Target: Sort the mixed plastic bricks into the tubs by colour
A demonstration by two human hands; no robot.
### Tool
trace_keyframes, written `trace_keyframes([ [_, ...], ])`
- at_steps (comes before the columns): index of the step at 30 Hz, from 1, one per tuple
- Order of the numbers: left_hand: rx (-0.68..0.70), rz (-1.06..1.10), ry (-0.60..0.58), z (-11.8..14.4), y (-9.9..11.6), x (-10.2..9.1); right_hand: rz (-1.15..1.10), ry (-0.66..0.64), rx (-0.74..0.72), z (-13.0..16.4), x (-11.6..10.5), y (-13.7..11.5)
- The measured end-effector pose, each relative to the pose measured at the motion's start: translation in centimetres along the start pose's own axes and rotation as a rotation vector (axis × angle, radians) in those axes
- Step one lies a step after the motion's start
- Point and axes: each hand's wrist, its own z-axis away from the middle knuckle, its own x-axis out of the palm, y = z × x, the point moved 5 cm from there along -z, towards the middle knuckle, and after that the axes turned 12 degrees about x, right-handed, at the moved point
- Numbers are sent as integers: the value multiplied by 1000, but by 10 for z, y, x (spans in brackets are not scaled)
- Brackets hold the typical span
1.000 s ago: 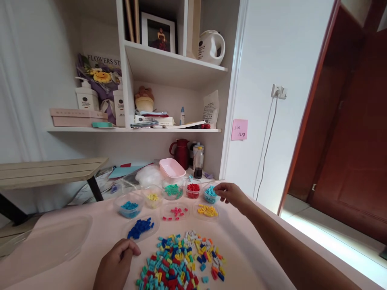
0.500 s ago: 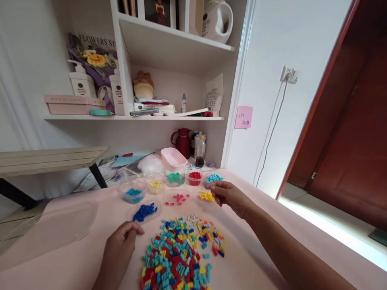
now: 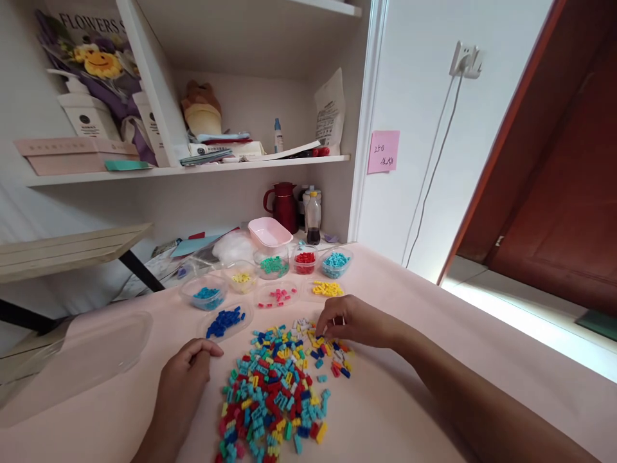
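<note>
A heap of small mixed-colour toy building bricks [image 3: 274, 386] lies on the pink table cover. My right hand [image 3: 354, 319] reaches into the heap's upper right edge, fingertips bent down and drawn together among the bricks. Whatever is between them is too small to make out. To the left of the heap, my left hand [image 3: 187, 373] rests on the cover with its fingers curled, holding nothing visible. Nearby are clear tubs of dark blue bricks [image 3: 225, 321], pink bricks [image 3: 278, 296] and yellow bricks [image 3: 328, 289].
Behind them stand tubs of blue bricks [image 3: 207, 297], pale yellow bricks [image 3: 242, 280], green bricks [image 3: 274, 265], red bricks [image 3: 305, 260] and light blue bricks [image 3: 336, 260]. A pink basin [image 3: 270, 233], a bottle [image 3: 313, 218] and a clear lid [image 3: 96, 347] are also around.
My right hand has come down from beside the yellow bricks' tub to the heap's upper right edge. The view has tilted downward. My left hand stays beside the heap.
</note>
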Motion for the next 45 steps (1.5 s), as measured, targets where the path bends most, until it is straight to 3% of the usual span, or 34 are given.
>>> trace_keyframes([
  [4,-19,-26,3,0,-1,-1,94,-119,-98,7,19,-15],
  [8,-15,-27,-8,0,-2,0,201,-130,-126,11,30,-21],
  [16,-22,-25,-23,0,-2,2,328,-68,-88,7,23,-11],
  [25,19,-20,-40,1,1,3,272,-99,-96,8,26,-16],
  [32,14,133,39,4,6,2,367,-35,-104,11,32,-23],
  [40,24,180,177,7,6,-9,928,116,-241,11,66,-42],
  [45,26,210,221,7,3,-12,823,84,-142,5,62,-36],
])
